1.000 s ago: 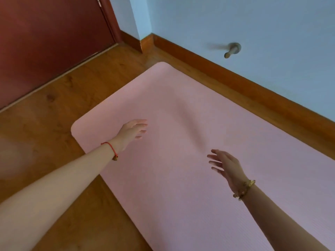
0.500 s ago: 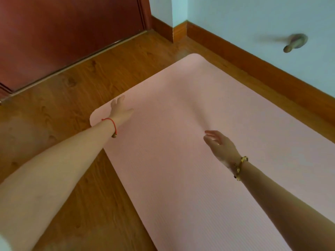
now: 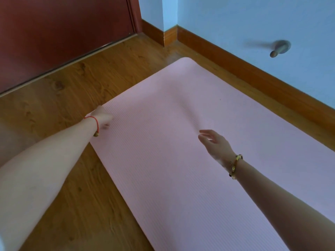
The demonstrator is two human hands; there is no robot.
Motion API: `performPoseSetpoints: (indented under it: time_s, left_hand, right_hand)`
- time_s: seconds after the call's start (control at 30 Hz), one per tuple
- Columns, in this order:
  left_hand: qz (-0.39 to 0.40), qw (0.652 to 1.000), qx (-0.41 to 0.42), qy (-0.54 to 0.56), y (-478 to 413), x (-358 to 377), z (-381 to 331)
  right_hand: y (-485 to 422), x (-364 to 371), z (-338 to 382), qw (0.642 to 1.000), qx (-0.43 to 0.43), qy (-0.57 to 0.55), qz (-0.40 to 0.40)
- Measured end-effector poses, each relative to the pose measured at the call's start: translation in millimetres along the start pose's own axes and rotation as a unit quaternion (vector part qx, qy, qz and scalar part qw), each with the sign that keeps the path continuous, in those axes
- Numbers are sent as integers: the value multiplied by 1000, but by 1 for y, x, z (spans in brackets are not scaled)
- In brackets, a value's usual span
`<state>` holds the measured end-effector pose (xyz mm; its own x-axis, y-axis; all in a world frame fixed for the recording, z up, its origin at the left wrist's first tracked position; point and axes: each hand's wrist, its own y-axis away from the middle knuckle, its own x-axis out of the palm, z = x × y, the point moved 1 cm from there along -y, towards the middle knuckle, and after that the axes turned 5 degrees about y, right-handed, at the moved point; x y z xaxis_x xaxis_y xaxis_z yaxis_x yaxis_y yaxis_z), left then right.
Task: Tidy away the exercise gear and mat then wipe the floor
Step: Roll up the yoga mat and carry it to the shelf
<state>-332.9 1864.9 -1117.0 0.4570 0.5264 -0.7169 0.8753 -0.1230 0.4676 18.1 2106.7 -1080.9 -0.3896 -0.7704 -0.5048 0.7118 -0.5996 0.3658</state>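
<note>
one pink mat (image 3: 199, 142) lies unrolled and flat on the wooden floor (image 3: 63, 98), its long side running beside the wooden skirting board (image 3: 244, 69) of the pale blue wall (image 3: 235, 20). two bare arms reach out over it. left hand (image 3: 101, 115) sits at the mat's near-left corner, right where the short edge meets the floor, touching the mat; its fingers are mostly hidden behind the hand, so i cannot tell whether the grip has closed on the edge or not. right hand (image 3: 214, 142) hovers above the middle of the mat with the fingers spread and loose, grip open, holding nothing. one thin red string bracelet (image 3: 94, 122) circles the left wrist, one gold bracelet (image 3: 234, 166) the right. one dark red door (image 3: 59, 31) stands shut at the far left, and one door stopper (image 3: 279, 48) juts from the wall, blurred.
</note>
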Motion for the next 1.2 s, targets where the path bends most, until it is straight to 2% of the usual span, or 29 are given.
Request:
performPoseSetpoints:
  time_s: [0.1,0.17,0.27,0.33,0.43,0.53,0.7,0.93,1.07,1.13,1.2]
  left_hand:
    - [-41,995,50,-76,-7,-8,10]
    - [-37,993,66,-93,-2,-9,10]
    - [-21,994,53,-97,8,-9,8]
    - [-42,993,38,-100,8,-12,6]
    - [-79,980,44,-178,15,-26,-2]
    - [-114,957,83,-255,23,-35,-5]
    - [-154,941,185,-236,50,-25,-12]
    - [-127,924,291,-212,106,0,-19]
    - [-107,894,339,-274,125,13,-7]
    - [-49,909,334,-246,127,18,3]
    - [24,927,312,-205,128,21,14]
  right_hand:
    - [3,4,1,1000,1,1,5]
    - [3,6,1,1000,-1,6,7]
    - [3,9,2,1000,-2,11,10]
    - [3,10,2,1000,-2,13,11]
    - [4,13,3,1000,0,14,11]
    - [3,16,4,1000,5,18,4]
    - [4,22,12,1000,1,22,6]
    - [7,34,35,999,-21,24,9]
    - [11,50,45,999,-27,17,-1]
    - [14,60,47,999,-38,23,1]
    - [16,68,50,994,-74,81,-8]
